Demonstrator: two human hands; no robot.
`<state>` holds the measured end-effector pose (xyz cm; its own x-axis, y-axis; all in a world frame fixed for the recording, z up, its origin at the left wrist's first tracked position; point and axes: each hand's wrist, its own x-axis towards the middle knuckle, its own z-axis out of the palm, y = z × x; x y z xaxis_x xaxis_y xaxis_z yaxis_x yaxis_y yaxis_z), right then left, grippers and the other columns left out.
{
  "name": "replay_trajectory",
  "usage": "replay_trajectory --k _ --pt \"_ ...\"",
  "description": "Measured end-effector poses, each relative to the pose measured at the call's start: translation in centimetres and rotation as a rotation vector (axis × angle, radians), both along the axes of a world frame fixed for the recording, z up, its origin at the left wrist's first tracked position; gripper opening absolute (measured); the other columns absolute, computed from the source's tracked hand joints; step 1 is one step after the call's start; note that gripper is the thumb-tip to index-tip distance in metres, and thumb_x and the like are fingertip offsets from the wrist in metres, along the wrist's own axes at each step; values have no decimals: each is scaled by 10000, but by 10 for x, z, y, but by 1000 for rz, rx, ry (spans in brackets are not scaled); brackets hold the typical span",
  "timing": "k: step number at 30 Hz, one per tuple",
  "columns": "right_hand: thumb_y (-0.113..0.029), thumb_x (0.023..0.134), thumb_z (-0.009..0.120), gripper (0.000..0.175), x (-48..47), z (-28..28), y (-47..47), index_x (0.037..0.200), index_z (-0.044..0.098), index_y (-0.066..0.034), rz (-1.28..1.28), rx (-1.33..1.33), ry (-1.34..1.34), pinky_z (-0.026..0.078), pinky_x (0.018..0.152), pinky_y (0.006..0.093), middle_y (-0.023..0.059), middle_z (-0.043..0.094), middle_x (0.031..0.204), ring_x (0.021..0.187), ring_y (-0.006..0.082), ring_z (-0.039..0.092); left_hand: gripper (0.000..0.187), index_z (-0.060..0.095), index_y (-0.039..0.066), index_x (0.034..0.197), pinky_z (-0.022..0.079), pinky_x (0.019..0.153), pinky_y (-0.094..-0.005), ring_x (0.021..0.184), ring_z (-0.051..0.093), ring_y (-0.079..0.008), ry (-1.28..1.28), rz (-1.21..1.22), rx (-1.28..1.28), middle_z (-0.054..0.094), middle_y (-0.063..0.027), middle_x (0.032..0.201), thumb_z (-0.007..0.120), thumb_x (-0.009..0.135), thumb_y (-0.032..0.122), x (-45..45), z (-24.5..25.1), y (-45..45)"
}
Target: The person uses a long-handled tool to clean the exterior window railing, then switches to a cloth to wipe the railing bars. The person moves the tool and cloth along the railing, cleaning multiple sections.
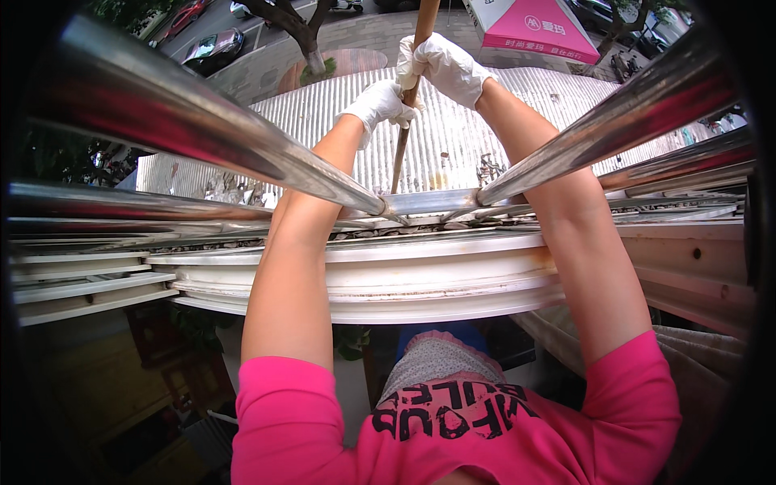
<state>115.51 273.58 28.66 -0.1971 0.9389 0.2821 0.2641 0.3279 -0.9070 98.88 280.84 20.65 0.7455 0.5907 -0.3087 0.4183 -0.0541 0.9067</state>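
My left hand [377,108], in a white glove, is wrapped around a wooden pole [401,154]. Farther up the same pole, my right hand [451,68] grips it in a matching glove. The pole slants from the top of the view down behind a horizontal steel rail [429,202]. Its lower end is hidden. Both forearms reach out over a white window frame [424,279] and pass behind shiny steel bars, one on the left [242,133] and one on the right [606,130].
Dry leaves and debris [424,229] lie along the ledge outside the window track. Below spreads a corrugated roof [448,139]. Beyond it are a tree trunk [312,57], a parked car [215,50] and a pink canopy [539,36]. A curtain [697,351] hangs indoors at right.
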Motion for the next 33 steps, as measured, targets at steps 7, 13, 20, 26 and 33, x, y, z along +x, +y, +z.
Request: replay_trajectory --k 7,13,20,26,33 --pt "-85 769 490 113 -4 -3 3 795 574 -14 83 -234 602 437 842 323 73 593 789 807 186 554 147 660 20 857 508 505 -269 579 678 -158 70 93 57 679 -76 736 763 757 47 12 3 2" --pt "-192 893 559 190 -29 -30 24 965 622 -27 -147 -107 499 455 793 305 36 603 808 767 140 555 194 634 19 839 509 482 -285 545 653 -155 65 123 109 667 -76 718 786 727 64 10 1 8" --pt "-267 960 566 265 -16 -29 30 1110 613 -54 -309 -83 501 449 673 263 -2 557 743 695 100 536 217 647 20 850 524 524 -288 597 636 -133 22 160 130 652 -64 731 802 722 102 25 6 5" --pt "-236 914 623 299 6 -25 43 1010 685 41 -354 87 550 489 516 330 74 641 672 567 186 616 367 638 48 1152 498 610 -254 658 604 -137 25 65 8 667 -57 900 733 797 47 17 15 -11" --pt "-250 915 627 284 32 -21 55 997 666 19 -488 145 513 483 528 317 61 633 678 579 170 606 370 612 98 1204 429 605 -233 669 546 -74 21 -15 -56 642 -10 914 713 852 152 17 19 -22"
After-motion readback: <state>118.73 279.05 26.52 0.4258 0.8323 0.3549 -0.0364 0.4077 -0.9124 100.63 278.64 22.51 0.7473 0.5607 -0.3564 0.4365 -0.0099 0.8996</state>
